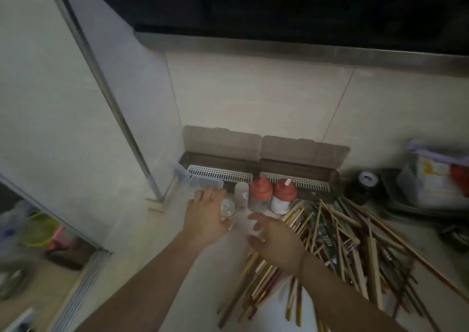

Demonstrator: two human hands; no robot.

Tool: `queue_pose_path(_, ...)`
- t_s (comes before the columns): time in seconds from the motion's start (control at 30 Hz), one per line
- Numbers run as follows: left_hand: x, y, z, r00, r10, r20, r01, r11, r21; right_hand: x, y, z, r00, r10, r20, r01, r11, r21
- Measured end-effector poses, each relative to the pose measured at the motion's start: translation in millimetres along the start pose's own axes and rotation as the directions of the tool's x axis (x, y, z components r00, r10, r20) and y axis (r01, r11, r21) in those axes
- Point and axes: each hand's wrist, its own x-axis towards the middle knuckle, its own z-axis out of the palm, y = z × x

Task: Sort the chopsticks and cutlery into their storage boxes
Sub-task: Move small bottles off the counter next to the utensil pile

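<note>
Both our hands hovered with fingers spread, holding nothing, in front of the two storage boxes.

The storage boxes (pixel 256 174) sat side by side against the tiled wall, lids raised, white slotted trays showing. Just in front of them stood two red-capped shakers (pixel 271 194) and a small clear jar (pixel 241 194), crowding that edge. Our left hand (pixel 206 216) reached with loose fingers over what looked like a low glass (pixel 227 208), though blur kept us from being sure it touched. Our right hand (pixel 275 241) hung open in front of the boxes, over bare counter. The chopsticks and cutlery (pixel 337 250) lay heaped in front and to the right of the boxes, partly hidden under our right forearm and cut off at the bottom edge.
</note>
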Motion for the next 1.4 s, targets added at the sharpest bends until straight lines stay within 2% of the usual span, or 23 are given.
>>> queue_pose_path(0.23,23.6,-8.3,20.3,0.993,0.093,0.069,-0.099,0.992,0.076,25.2,-5.3,20.4,0.993,0.066,0.095,-0.067,0.998,0.006)
queue_pose_path(0.43,36.9,-9.4,13.0,0.983,0.150,0.106,-0.166,0.972,0.166,29.5,1.4,12.7,0.989,0.036,0.141,-0.042,0.998,0.038)
queue_pose_path(0.5,32.5,-10.0,9.4,0.983,0.179,0.047,-0.184,0.969,0.165,28.3,5.5,9.3,0.992,0.029,0.120,-0.034,0.999,0.040)
queue_pose_path(0.57,23.0,-8.7,5.2,0.980,0.185,-0.079,-0.180,0.981,0.067,23.2,10.4,6.0,0.996,0.009,0.093,-0.016,0.997,0.075)
queue_pose_path(0.67,15.9,7.6,-3.2,0.960,0.201,-0.196,-0.240,0.948,-0.207,14.7,16.3,-1.4,0.999,-0.047,-0.018,0.049,0.991,0.121)
queue_pose_path(0.73,15.6,26.9,-9.9,0.944,0.235,-0.232,-0.303,0.894,-0.329,9.1,19.6,-8.3,0.986,-0.118,-0.115,0.132,0.983,0.124)
queue_pose_path(0.83,20.3,62.4,-12.0,0.925,0.314,-0.213,-0.378,0.807,-0.454,-6.5,28.6,-23.0,0.952,-0.190,-0.238,0.197,0.980,0.007)
queue_pose_path(0.97,27.2,119.7,4.6,0.905,0.368,-0.212,-0.415,0.658,-0.629,-41.1,65.8,-50.0,0.925,-0.074,-0.373,0.072,0.997,-0.018)
queue_pose_path(1.1,28.6,185.7,29.5,0.876,0.462,-0.141,-0.410,0.557,-0.722,-86.4,110.0,-73.6,0.907,0.092,-0.412,-0.019,0.984,0.178)
queue_pose_path(1.17,27.5,221.4,39.6,0.825,0.553,-0.116,-0.461,0.541,-0.703,-111.9,132.7,-78.4,0.862,0.195,-0.468,-0.090,0.967,0.237)
queue_pose_path(1.27,26.6,271.5,55.4,0.721,0.692,-0.048,-0.533,0.509,-0.675,-152.7,172.4,-79.8,0.729,0.364,-0.579,-0.231,0.928,0.291)
queue_pose_path(1.33,26.3,304.1,66.6,0.677,0.735,0.037,-0.535,0.526,-0.661,-180.8,198.2,-82.5,0.616,0.494,-0.613,-0.314,0.868,0.385)
queue_pose_path(1.4,24.5,337.0,81.7,0.669,0.736,0.102,-0.557,0.588,-0.587,-205.6,219.4,-90.7,0.447,0.658,-0.606,-0.406,0.753,0.518)
